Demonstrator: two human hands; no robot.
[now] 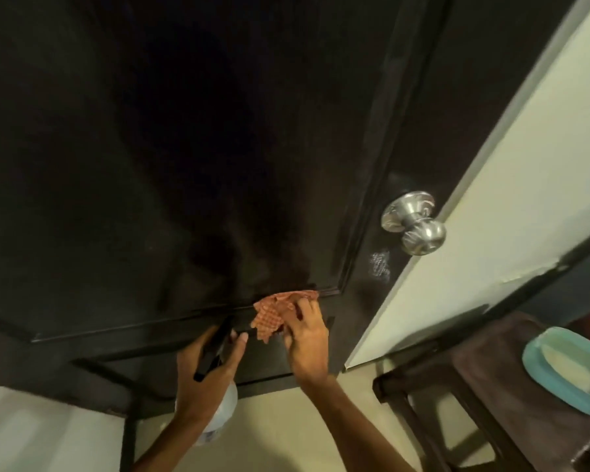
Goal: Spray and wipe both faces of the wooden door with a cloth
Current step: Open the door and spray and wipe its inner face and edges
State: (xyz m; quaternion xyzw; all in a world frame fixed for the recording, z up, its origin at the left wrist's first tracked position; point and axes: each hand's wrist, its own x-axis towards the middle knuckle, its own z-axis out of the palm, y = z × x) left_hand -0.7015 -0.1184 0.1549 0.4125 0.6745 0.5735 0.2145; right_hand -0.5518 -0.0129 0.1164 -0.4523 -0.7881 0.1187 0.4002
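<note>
**Count by kind**

Doors: one, a dark wooden door (pixel 150 165). Door knobs: one, a silver knob (pixel 419 229). Cloths: one checked orange cloth (pixel 273 313). Spray bottles: one spray bottle (pixel 220 413), clear body and black head. Hands: two, left hand (pixel 205 379) and right hand (pixel 307 342). White smears on the door: one smear (pixel 379 264). Stools: one dark stool (pixel 385 386). Dishes: one teal dish (pixel 529 357). Brown covers on the stool: one brown cover (pixel 491 386).
</note>
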